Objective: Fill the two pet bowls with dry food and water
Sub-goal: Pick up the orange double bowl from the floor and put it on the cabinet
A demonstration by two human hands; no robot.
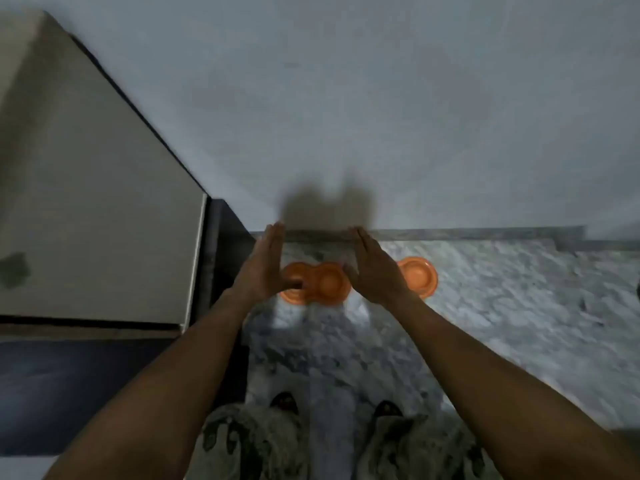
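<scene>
An orange double pet bowl (323, 284) lies on the marble floor close to the wall; its two cups look empty. A second orange bowl (417, 273) lies just to its right, partly hidden behind my right hand. My left hand (265, 268) hovers above the left end of the double bowl, fingers straight and together, holding nothing. My right hand (375, 270) is held flat the same way between the two bowls, with nothing in it. The frame is blurred. No food or water container is in view.
A pale cabinet (100, 216) with a dark base stands at the left, its corner near the bowls. A grey wall (381, 98) rises right behind them, with a stone skirting (467, 233). My feet (388, 408) stand on the grey marble floor (502, 306).
</scene>
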